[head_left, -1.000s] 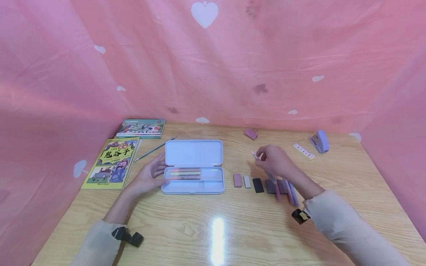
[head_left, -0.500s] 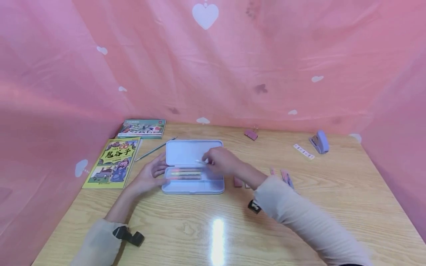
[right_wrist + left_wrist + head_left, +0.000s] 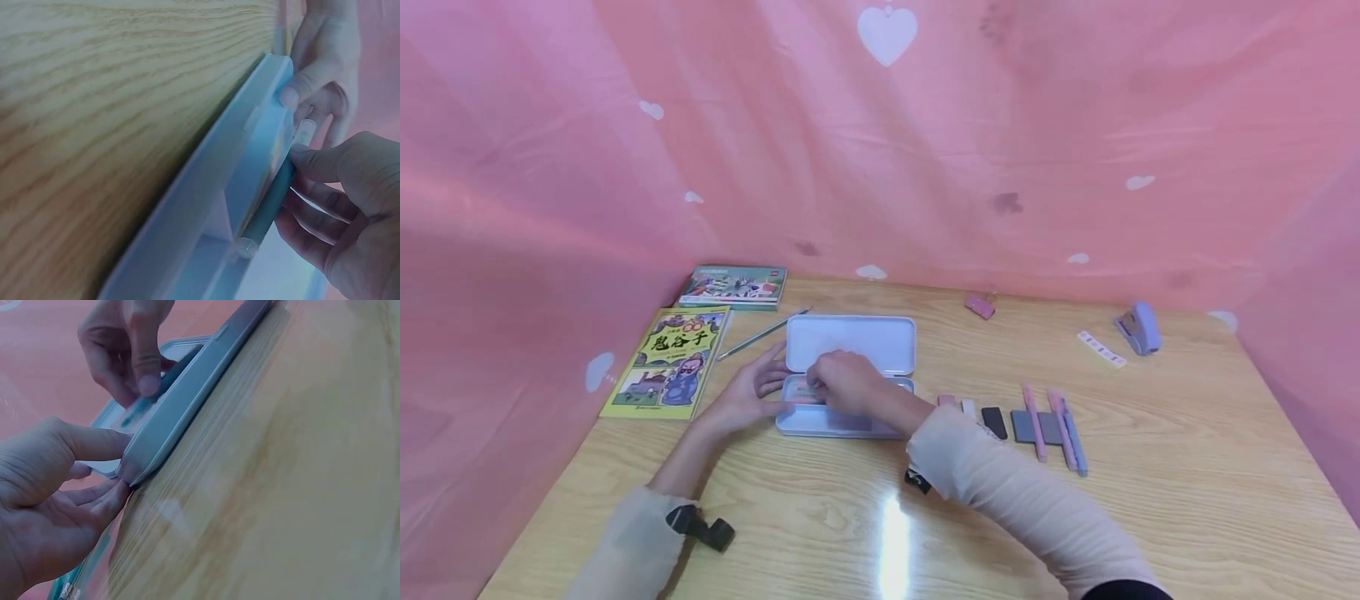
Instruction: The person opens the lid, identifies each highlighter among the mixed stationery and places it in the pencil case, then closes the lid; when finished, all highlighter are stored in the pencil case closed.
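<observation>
A pale blue pencil case (image 3: 880, 337) lies on the table with its lid folded back, holding several pens in its long compartment. My left hand (image 3: 743, 404) pinches its left end, thumb on the rim and fingers beneath, as the left wrist view shows. Over the case, my right hand (image 3: 847, 382) pinches a dark teal pen (image 3: 273, 197) with clear ends between thumb and fingers. In the right wrist view the pen lies lengthwise along the case, close over the compartment. From the head view, that hand hides the pen and much of the case's inside.
Right of the case lie a pink eraser (image 3: 947, 401), a white eraser (image 3: 968, 409), a black block (image 3: 994, 422), and several pens (image 3: 1066, 433) across grey pads (image 3: 1022, 427). Behind are a binder clip (image 3: 980, 307) and stapler (image 3: 1141, 328). Books (image 3: 666, 362) and a pencil (image 3: 763, 335) lie left.
My right hand has carried the pen leftward from above the loose pens and down into the open case. The left hand keeps its hold on the case. The head view has shifted slightly.
</observation>
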Motion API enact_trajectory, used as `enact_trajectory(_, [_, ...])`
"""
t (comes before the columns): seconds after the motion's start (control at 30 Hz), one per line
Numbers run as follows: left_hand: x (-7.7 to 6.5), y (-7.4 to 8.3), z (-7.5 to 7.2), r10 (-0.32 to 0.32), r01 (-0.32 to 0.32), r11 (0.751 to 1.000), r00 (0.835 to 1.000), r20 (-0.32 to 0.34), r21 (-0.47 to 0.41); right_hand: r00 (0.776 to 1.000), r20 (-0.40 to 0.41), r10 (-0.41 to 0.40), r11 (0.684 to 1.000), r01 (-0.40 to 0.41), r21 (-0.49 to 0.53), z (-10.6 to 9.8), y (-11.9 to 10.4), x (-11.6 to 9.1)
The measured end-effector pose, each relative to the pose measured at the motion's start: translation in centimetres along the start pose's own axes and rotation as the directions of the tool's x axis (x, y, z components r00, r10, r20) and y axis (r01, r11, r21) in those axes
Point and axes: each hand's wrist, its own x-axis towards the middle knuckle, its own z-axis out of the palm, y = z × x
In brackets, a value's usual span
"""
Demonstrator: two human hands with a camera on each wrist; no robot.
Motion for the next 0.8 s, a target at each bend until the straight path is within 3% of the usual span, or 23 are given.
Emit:
enact_trajectory(0.53, [0.1, 0.1, -0.1, 0.006, -0.006, 0.999, 1.000, 0.009, -0.034, 0.997, -0.036, 0.061, 0.998, -0.062, -0.015, 1.4, -0.5, 0.7])
enact_trajectory(0.7, [0.0, 0.1, -0.1, -0.003, 0.003, 1.000, 1.000, 0.009, -0.029, 0.996, -0.047, 0.074, 0.997, -0.073, 0.020, 0.5, -0.4, 0.1])
enact_trajectory(0.8, [-0.1, 0.2, -0.2, -0.009, 0.009, 1.000, 1.000, 0.011, -0.018, 0.993, -0.094, 0.078, 0.996, -0.075, 0.044, -0.7, 0.0, -1.1])
